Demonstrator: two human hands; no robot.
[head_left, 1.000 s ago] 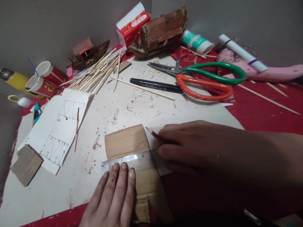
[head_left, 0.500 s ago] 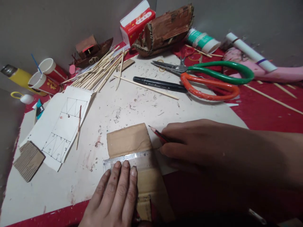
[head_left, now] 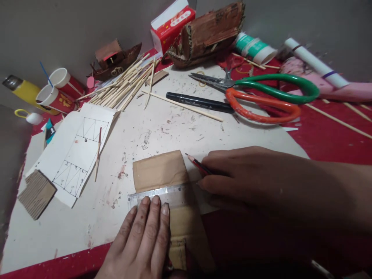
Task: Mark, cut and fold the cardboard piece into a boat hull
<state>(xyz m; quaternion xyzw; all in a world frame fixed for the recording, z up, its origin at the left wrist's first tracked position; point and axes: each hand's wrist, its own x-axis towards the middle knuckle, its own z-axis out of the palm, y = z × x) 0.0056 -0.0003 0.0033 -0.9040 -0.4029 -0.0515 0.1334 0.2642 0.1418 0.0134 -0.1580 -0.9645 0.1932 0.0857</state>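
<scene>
Brown cardboard (head_left: pixel 159 170) lies flat before me, with a transparent ruler (head_left: pixel 177 195) across it. My left hand (head_left: pixel 142 240) is laid flat, fingers nearly together, pressing the ruler's near side without gripping. My right hand (head_left: pixel 241 182) is closed narrowly around a dark pencil (head_left: pixel 199 164), its point just beside the cardboard's far right corner. Whether that hand also touches the ruler, I can't tell; shadow hides it.

As I judge it, the ruler could pivot, since my fingers bear mainly on its left part and the plastic looks slick. A crease in the cardboard might nudge the pencil off line, and the shadow could make me misread an edge.

Underneath is a pale sheet (head_left: pixel 162 135), specked and smeared, over a red cover (head_left: pixel 343 147). Beyond the cardboard lie a black marker (head_left: pixel 197 102) and big scissors (head_left: pixel 229 83), blades parted. To the left, a paper drawing (head_left: pixel 78 151) reaches toward piled sticks (head_left: pixel 128 85). Farther back sit a large model boat (head_left: pixel 209 35) and a smaller boat (head_left: pixel 113 62), against dull grey walls (head_left: pixel 276 19).
</scene>
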